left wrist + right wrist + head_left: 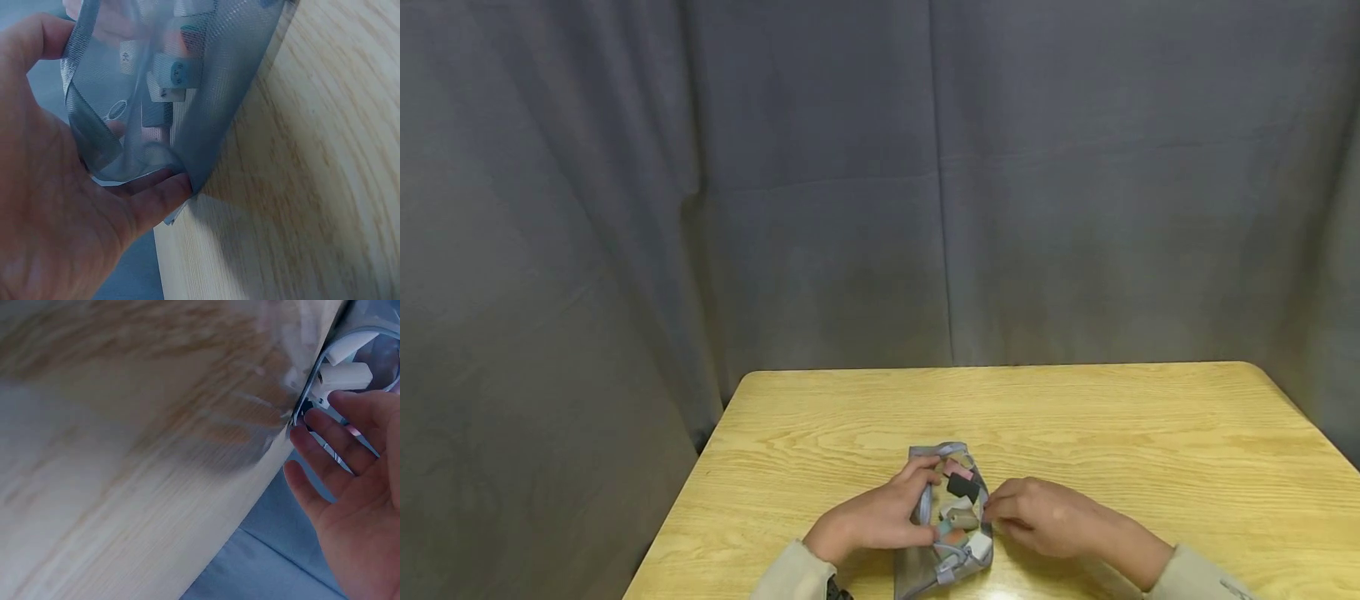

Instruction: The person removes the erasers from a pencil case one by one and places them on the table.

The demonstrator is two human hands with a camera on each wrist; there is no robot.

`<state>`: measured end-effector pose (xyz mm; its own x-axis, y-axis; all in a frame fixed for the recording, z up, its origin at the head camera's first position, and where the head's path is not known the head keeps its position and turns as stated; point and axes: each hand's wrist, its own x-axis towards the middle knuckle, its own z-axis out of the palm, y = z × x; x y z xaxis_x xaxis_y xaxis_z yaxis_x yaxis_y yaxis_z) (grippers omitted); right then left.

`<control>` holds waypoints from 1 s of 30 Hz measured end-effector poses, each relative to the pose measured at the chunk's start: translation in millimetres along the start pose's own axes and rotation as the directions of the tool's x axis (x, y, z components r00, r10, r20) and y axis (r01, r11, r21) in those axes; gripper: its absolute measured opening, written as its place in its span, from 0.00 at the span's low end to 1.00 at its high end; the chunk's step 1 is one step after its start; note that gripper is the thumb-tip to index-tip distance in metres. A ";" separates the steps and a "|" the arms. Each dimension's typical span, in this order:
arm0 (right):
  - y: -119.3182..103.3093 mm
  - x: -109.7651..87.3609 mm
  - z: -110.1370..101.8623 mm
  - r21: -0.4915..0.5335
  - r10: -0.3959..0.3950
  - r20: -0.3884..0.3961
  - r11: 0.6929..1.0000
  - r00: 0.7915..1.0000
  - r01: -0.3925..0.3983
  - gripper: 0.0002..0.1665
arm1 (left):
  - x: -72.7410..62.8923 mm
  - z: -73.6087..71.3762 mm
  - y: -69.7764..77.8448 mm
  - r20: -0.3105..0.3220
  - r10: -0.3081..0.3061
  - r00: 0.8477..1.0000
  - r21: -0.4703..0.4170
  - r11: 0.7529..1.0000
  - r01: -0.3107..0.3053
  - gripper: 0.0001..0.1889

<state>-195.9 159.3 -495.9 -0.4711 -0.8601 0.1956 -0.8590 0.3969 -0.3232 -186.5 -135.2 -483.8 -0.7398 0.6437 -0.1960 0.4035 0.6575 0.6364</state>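
Here's the mesh pouch (912,572), grey-blue and lying on the near part of the table (1097,425), its mouth gaping and both hands right at it! On one side, the left hand (887,517) has its fingers and thumb spread wide along the opening, yet bent in and gripping the pouch; the left wrist view shows the thumb hooked at the rim and fingertips pressed to the mesh lower down. Across the mouth comes the right hand (1048,518), its fingers loosely bent and parted, tips right at the opposite rim; whether they pinch that edge, nobody can tell from here.

And look inside, it's a jumble! A pink block (958,470) sits toward the far end, a dark block (962,487) just beside it, then a tan block (962,518) around the middle. Nearer still there's an orange piece (954,537), and a white block (979,546) close to the right-hand edge. Pale sleeves (1198,575) frame the action, a dark band (837,590) at the left wrist, and beyond the table hangs a grey-blue curtain (820,183).
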 end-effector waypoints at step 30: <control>-17.9 23.2 9.9 0.341 0.259 -0.096 0.916 0.961 -0.212 0.18 | -0.3 -0.7 -0.9 0.006 0.035 0.999 0.056 0.998 -0.035 0.38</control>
<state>-189.5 129.1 -494.7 -0.6942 -0.6933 0.1936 -0.6186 0.4370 -0.6530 -187.0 -136.2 -483.7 -0.7218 0.6687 -0.1785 0.4586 0.6553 0.6001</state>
